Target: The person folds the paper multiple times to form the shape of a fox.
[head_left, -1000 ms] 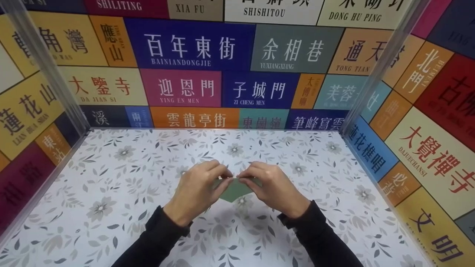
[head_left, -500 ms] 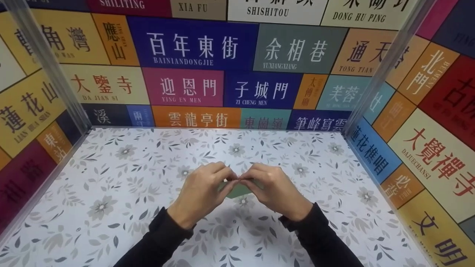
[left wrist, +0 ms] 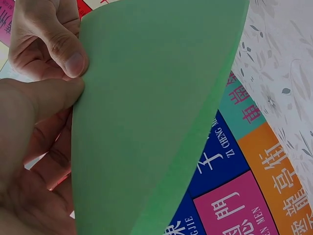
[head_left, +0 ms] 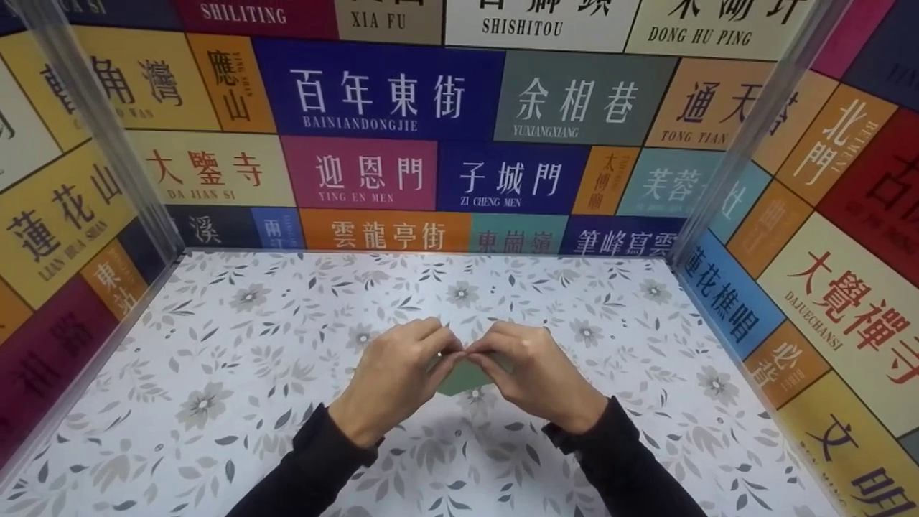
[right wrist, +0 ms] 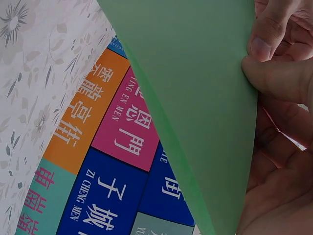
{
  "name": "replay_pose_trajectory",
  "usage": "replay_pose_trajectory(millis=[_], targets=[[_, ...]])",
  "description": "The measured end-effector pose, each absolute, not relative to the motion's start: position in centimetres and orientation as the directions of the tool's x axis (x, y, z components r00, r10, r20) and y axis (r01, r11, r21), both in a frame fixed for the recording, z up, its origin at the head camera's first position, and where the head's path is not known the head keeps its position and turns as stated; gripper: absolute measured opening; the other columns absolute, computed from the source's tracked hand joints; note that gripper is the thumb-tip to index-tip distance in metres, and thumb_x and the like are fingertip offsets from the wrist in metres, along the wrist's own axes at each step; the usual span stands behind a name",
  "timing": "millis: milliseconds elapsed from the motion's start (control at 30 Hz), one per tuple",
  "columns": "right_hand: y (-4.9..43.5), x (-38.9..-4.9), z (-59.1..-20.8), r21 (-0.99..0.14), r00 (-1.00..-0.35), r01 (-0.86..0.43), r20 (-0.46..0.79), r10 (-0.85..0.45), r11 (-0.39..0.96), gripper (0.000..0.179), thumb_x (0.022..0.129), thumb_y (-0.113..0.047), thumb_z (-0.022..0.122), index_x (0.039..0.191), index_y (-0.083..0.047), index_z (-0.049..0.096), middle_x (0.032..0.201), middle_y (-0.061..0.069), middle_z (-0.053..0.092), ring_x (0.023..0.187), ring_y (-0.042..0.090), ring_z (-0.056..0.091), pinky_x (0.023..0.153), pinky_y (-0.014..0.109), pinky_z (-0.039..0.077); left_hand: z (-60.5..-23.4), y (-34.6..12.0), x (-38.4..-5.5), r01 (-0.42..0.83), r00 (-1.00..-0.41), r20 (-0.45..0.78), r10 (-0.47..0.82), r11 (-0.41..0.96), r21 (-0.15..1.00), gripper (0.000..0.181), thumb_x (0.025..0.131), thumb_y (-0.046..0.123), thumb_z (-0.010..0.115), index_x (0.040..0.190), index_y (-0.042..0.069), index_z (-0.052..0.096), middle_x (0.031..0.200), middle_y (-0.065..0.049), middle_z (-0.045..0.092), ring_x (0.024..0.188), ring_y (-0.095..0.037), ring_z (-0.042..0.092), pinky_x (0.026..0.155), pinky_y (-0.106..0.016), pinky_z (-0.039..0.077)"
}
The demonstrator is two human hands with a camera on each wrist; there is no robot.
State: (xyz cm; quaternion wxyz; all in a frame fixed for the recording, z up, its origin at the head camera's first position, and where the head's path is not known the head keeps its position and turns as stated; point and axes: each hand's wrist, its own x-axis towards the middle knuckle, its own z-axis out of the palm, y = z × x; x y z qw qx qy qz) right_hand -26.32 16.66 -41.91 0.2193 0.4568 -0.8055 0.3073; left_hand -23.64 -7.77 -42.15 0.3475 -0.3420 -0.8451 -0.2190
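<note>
A sheet of green paper (head_left: 465, 379), folded over, is held up above the table between the two hands. In the left wrist view the paper (left wrist: 142, 98) shows a curved face with a second layer along its slanting edge. My left hand (head_left: 398, 373) pinches the paper's upper edge between thumb and fingers. From the other side my right hand (head_left: 535, 370) pinches the same edge, its fingertips meeting those of the left. The right wrist view shows both thumbs close together on the near face of the paper (right wrist: 195, 83). The fingers behind the sheet are partly hidden.
Below lies a table (head_left: 215, 459) covered in white with grey flowers and leaves. Panels of coloured blocks with Chinese lettering form a back wall (head_left: 380, 93), a left wall (head_left: 64, 215) and a right wall (head_left: 811, 273). Clear strips run along the corners.
Both hands have drawn slightly closer, so the small gap between their fingertips has closed. The paper stays pinched, and its visible part has tilted a little and back. The head view has shifted slightly.
</note>
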Motion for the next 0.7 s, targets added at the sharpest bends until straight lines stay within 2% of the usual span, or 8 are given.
replay_pose_trajectory(millis=[200,467,700], targets=[[16.9,-26.2,-41.7,-0.293,-0.492,-0.867,0.627,-0.604,0.403,0.004,0.105,-0.006,0.085,0.107,-0.008,0.087,0.095,0.002,0.082,0.081,0.012,0.077,0.074,0.022,0.067,-42.0,-7.6,-23.6,0.731,-0.526,0.731,0.434,0.67,0.129,0.014,0.098,0.018,0.095,0.1,0.019,0.081,0.091,0.006,0.074,0.074,-0.012,0.07,0.065,-0.028,0.06],[17.5,-26.2,-41.4,-0.291,-0.493,-0.865,0.648,-0.581,0.409,0.007,0.101,-0.003,0.089,0.106,-0.008,0.087,0.095,0.002,0.082,0.081,0.011,0.077,0.073,0.021,0.067,-41.7,-8.2,-23.7,0.736,-0.531,0.72,0.447,0.664,0.131,0.013,0.101,0.017,0.093,0.102,0.017,0.08,0.093,0.004,0.074,0.079,-0.012,0.074,0.07,-0.029,0.065],[17.8,-26.2,-41.1,-0.3,-0.5,-0.862,0.633,-0.592,0.408,0.007,0.102,-0.004,0.087,0.107,-0.009,0.088,0.097,0.002,0.083,0.082,0.012,0.079,0.075,0.02,0.068,-41.2,-8.5,-23.4,0.741,-0.574,0.68,0.457,0.643,0.194,0.009,0.104,0.019,0.09,0.105,0.017,0.081,0.096,0.004,0.075,0.08,-0.011,0.076,0.071,-0.027,0.066]])
